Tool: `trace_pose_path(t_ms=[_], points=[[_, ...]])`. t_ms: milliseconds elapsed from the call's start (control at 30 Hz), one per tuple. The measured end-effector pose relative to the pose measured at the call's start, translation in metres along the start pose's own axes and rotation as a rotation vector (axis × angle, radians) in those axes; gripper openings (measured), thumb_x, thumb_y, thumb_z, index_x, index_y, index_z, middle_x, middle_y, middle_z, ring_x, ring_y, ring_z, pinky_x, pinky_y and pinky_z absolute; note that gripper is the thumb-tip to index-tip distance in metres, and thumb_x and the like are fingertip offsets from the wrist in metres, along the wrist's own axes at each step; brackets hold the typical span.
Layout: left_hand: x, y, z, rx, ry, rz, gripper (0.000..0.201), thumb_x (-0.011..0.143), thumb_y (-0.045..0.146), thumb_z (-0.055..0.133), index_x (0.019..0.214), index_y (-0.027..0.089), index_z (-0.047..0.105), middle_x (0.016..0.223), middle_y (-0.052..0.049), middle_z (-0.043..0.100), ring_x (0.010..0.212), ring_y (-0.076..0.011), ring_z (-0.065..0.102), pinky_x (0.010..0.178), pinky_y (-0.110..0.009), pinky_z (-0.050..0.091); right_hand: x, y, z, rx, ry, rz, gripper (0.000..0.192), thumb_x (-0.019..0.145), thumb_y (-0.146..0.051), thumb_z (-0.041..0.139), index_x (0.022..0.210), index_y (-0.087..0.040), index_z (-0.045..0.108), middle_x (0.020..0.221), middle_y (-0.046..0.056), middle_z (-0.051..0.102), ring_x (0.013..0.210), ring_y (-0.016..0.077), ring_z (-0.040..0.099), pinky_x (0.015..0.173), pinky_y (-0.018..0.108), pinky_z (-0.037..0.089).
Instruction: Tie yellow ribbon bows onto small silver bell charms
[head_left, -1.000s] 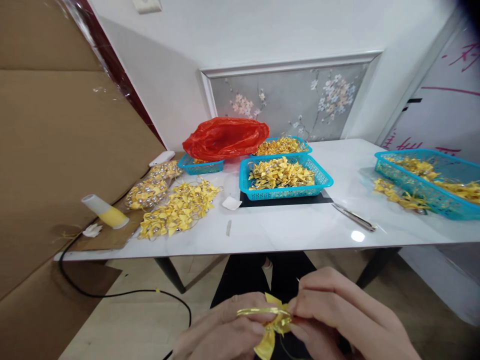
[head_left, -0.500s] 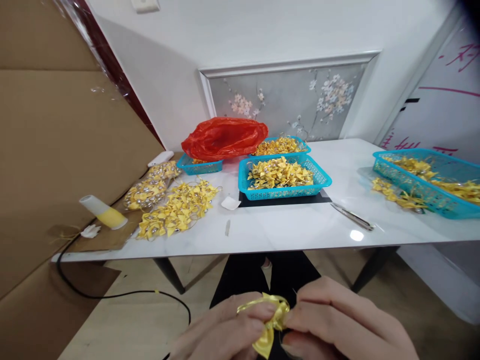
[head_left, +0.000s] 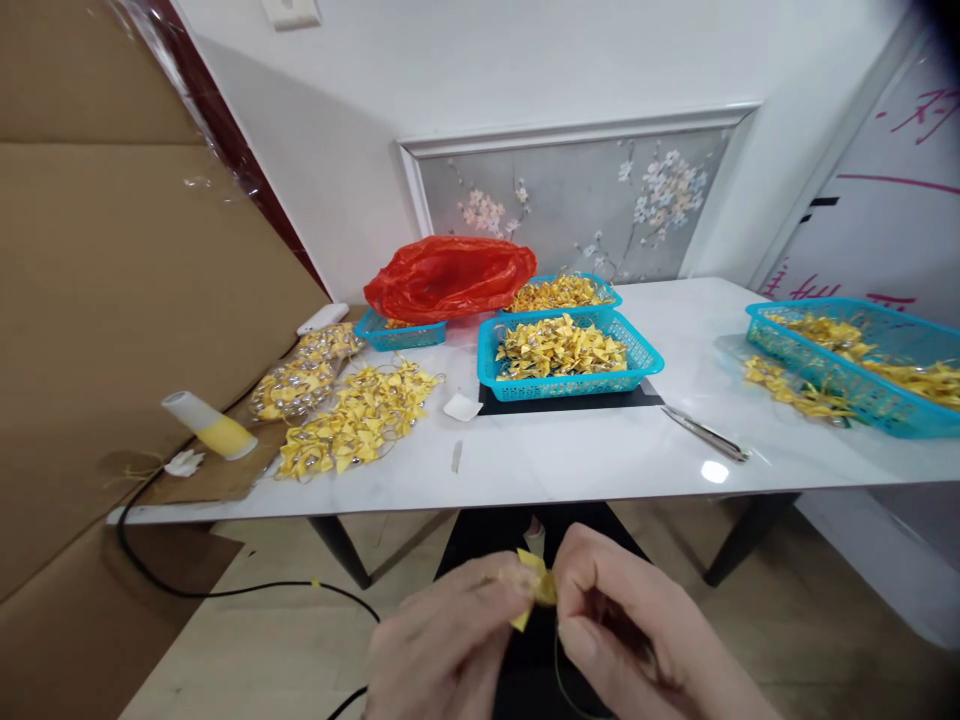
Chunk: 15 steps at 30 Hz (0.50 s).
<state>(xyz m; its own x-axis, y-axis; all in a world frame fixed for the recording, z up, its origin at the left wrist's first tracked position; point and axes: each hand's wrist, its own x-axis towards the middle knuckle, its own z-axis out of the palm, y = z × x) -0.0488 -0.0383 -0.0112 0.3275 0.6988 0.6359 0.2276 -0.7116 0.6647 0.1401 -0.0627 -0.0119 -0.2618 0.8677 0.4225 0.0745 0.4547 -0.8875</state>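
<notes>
Below the table's front edge, my left hand (head_left: 442, 645) and my right hand (head_left: 622, 630) pinch a small yellow ribbon bow (head_left: 534, 590) between their fingertips. Only a little of the bow shows between the fingers, and it is blurred. A thin thread hangs from it near my right thumb. On the white table (head_left: 600, 455) above, the nearest blue basket (head_left: 570, 355) is heaped with yellow bows. A loose pile of yellow bows (head_left: 352, 420) lies to its left.
A red plastic bag (head_left: 450, 275) sits behind two more blue baskets. Another blue basket (head_left: 855, 365) is at the right. Tweezers (head_left: 705, 433) lie near the front edge. A yellow-and-white tube (head_left: 210, 425), bagged bows and cardboard are at the left. A black cable (head_left: 225, 585) runs across the floor.
Both hands have risen and drawn closer together. The bow's loop and tail, plainly visible before, are now mostly covered by the fingers.
</notes>
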Motion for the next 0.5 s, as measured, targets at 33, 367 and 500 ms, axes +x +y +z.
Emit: trace_pose_path(t_ms=[33,367,500], points=[[0.003,-0.004,-0.001,-0.007,0.057,-0.044,0.049,0.07,-0.01,0.065,0.096,0.029,0.079,0.09,0.001,0.083,0.081,-0.0177,0.079,0.076,-0.019,0.062,0.001,-0.003,-0.004,0.061,-0.035,0.062,0.024,0.101,-0.033,0.042,0.079,-0.021,0.043,0.073,-0.002,0.041,0.057,0.01,0.039,0.047,0.02,0.032],[0.0,0.008,0.0,-0.514,0.239,-0.72,0.003,0.078,0.028,0.08,0.079,0.026,0.081,0.067,0.003,0.079,0.06,-0.0093,0.071,0.06,-0.01,0.056,0.006,0.001,-0.005,-0.114,0.115,-0.049,0.008,0.093,-0.021,0.058,0.1,-0.023,0.062,0.086,0.0,0.055,0.057,0.0092,0.048,0.049,0.022,0.038],[0.002,0.014,0.0,-0.537,0.245,-0.726,0.003,0.077,0.028,0.081,0.079,0.026,0.081,0.069,0.004,0.079,0.061,-0.008,0.07,0.061,-0.008,0.055,0.007,0.001,-0.003,-0.172,0.093,-0.108,0.015,0.09,-0.014,0.062,0.102,-0.022,0.06,0.089,0.001,0.056,0.053,0.0074,0.047,0.045,0.02,0.039]])
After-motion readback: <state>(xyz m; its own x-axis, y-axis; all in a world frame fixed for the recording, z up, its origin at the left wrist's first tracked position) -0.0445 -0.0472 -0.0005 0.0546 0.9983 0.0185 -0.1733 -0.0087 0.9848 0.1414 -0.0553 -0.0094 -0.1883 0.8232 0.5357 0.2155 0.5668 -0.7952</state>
